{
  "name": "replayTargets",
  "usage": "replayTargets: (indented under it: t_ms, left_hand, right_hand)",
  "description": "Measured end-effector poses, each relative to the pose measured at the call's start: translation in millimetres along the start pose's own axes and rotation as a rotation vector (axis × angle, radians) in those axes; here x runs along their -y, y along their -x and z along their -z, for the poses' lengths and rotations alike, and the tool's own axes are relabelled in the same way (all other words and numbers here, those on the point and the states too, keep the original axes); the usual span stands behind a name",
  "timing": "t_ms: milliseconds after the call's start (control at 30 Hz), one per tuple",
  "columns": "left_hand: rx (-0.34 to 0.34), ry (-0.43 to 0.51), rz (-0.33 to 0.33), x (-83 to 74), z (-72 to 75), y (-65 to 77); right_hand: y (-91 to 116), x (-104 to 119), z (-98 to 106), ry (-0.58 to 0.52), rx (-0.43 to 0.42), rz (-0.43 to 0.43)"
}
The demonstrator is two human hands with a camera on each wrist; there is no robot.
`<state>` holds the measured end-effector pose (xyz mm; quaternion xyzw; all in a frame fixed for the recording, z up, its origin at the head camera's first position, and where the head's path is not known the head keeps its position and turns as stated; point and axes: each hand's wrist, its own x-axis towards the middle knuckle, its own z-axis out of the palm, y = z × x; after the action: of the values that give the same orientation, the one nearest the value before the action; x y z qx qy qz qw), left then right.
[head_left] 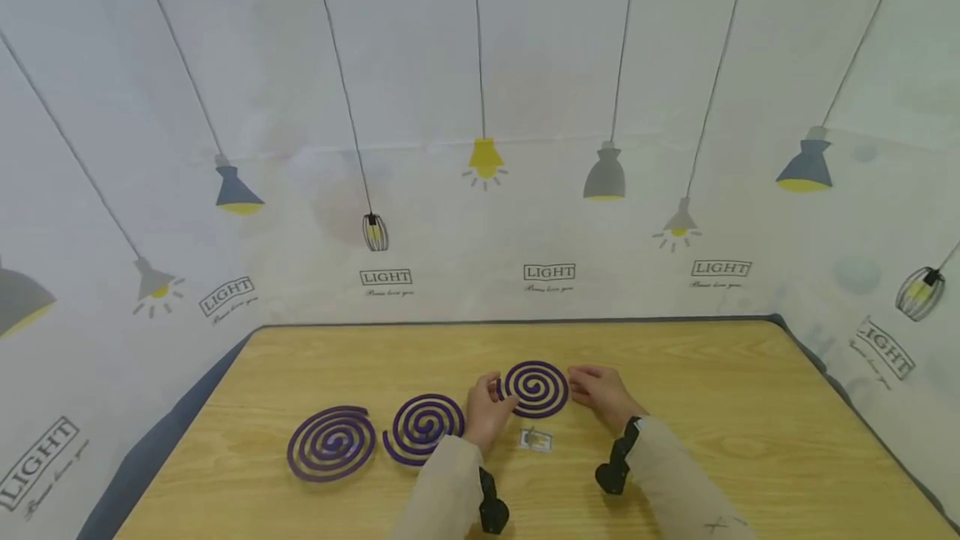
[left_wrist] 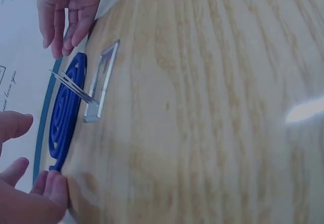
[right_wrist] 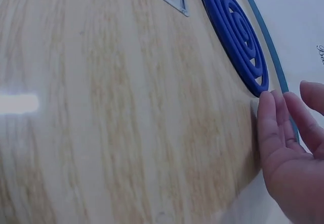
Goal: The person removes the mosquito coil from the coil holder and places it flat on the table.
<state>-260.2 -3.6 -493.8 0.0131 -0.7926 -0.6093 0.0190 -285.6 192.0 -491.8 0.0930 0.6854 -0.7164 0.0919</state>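
A dark purple mosquito coil [head_left: 534, 388] lies flat toward the far side of the table, between my two hands. My left hand [head_left: 489, 412] is at its left edge; in the left wrist view the fingertips [left_wrist: 56, 187] touch the coil's outer end, with the thumb apart. My right hand [head_left: 604, 395] is at the opposite edge, its fingers [right_wrist: 268, 118] nearly straight and their tips at the rim of the coil [right_wrist: 238, 32]. Just in front of the coil sits a small metal stand [head_left: 536, 439] with thin raised prongs [left_wrist: 73, 87].
Two more purple coils, a middle coil [head_left: 426, 423] and a left coil [head_left: 333, 442], lie to the left of my left hand. The wooden table [head_left: 750, 407] ends at a printed backdrop [head_left: 465, 290] showing hanging lamps.
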Motion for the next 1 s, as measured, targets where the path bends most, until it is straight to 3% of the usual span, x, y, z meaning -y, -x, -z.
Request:
replayTargets:
  t_ms: [200, 367, 533, 767, 1000]
  left_hand:
    - [0.04, -0.01, 0.014, -10.4, 2.7, 1.1]
    - [0.077, -0.007, -0.002, -17.4, 9.7, 0.1]
    - [0.137, 0.002, -0.017, -24.6, 19.6, -0.9]
    - [0.224, 0.044, -0.066, -29.2, 35.3, 0.1]
    - [0.256, 0.035, -0.08, -28.3, 52.6, 3.1]
  right_hand:
    - [-1, 1, 4, -0.01, 0.019, -0.007]
    - [-3, -1, 10, -0.042, 0.129, 0.072]
    - [12, 18, -1, 0.007, 0.104, 0.026]
    - [25, 34, -15, 0.063, 0.119, 0.071]
    - [34, 42, -24, 0.096, 0.154, 0.095]
